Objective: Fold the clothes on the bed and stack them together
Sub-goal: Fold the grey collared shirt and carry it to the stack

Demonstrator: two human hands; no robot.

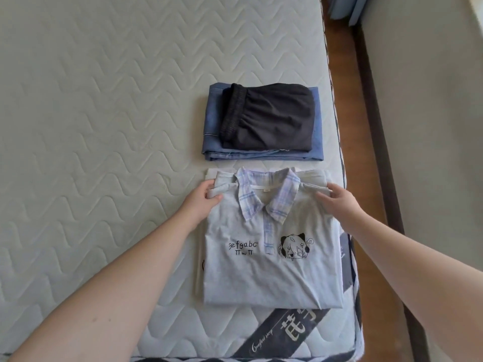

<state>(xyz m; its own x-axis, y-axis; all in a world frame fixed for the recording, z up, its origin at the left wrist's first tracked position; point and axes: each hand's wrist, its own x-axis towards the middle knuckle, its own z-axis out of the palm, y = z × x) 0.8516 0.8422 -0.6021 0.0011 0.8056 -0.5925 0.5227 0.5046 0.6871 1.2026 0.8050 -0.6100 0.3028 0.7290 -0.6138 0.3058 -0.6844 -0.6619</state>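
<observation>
Starting nearest: the folded grey polo shirt (266,259) sits at the near right part of the mattress (91,126), its right side close to the mattress edge, and there looks to be another pale folded layer peeking out under it on the left. Left hand (201,202) is pinching the shirt's left shoulder, thumb on top, fingers tucked under the cloth. Right hand (337,202) is on the right shoulder with fingers curled over the fabric, looks like a grip too.

If the plan is lifting it onto the far pile, holding only the top corners could let the bottom half flop open and undo the fold. The pale layer underneath might also get dragged along or left skewed.

Just beyond it, the black shorts (271,118) sit on folded jeans (317,126). That shorts lump is uneven, so a shirt dropped on top may slide toward the floor on the right.
</observation>
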